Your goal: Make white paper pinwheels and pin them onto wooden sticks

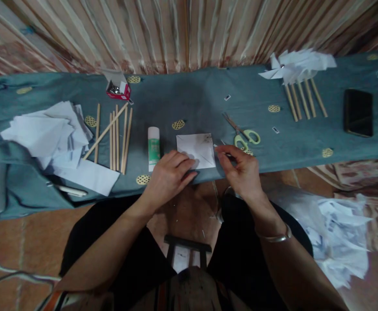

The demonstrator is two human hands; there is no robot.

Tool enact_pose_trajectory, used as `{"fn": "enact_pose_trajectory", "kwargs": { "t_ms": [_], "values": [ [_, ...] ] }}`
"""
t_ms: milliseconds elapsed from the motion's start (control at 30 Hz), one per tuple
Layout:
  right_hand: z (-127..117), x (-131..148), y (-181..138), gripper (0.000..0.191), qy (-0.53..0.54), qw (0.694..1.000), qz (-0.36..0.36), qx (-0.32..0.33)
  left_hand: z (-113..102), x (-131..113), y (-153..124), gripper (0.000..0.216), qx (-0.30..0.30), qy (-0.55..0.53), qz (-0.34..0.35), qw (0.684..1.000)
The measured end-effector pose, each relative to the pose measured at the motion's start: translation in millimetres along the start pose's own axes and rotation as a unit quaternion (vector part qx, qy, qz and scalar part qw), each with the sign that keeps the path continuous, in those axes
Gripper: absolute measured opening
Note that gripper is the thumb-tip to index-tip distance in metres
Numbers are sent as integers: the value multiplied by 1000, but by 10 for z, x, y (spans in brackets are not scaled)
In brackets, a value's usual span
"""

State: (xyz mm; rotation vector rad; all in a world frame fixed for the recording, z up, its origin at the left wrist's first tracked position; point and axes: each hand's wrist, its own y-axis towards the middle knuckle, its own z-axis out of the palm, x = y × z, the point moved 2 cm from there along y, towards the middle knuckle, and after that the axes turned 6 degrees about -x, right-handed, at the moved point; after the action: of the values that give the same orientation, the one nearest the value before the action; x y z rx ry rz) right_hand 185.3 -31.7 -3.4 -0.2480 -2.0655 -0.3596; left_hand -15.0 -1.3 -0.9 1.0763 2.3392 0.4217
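Note:
A small white paper square [198, 149] with diagonal creases lies near the front edge of a teal cloth-covered table [201, 99]. My left hand [169, 175] rests on the square's lower left corner, fingers curled and pressed down on it. My right hand [240, 166] sits at the square's right edge, fingertips pinched together on its corner or on something too small to name. A white and green glue stick [154, 148] lies just left of my left hand. Green-handled scissors [243, 134] lie just beyond my right hand.
Several wooden sticks [115, 136] and a pile of white paper [54, 136] lie at the left, with a pen [68, 189]. A red box of pins [119, 88] stands behind. Paper pinwheels on sticks [300, 77] and a black phone [357, 112] lie at the right. Paper scraps [341, 233] cover the floor.

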Motion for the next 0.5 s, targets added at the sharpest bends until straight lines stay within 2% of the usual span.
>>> {"fn": "enact_pose_trajectory", "kwargs": {
  "t_ms": [67, 167, 333, 500],
  "values": [
    [25, -8, -10, 20, -69, 996, -64, 11, 75, -51, -35, 20, 18, 6, -2, 1000],
    [70, -28, -10, 24, -120, 986, -108, 40, 130, -29, -53, 17, 26, 11, -3, 1000],
    [93, -41, 7, 27, -130, 983, -117, 53, 131, -29, -23, 18, 40, 31, 5, 999],
    [43, -84, 43, 31, -87, 989, -92, 78, 105, -59, -9, 18, 44, 47, 15, 998]
  ]
}}
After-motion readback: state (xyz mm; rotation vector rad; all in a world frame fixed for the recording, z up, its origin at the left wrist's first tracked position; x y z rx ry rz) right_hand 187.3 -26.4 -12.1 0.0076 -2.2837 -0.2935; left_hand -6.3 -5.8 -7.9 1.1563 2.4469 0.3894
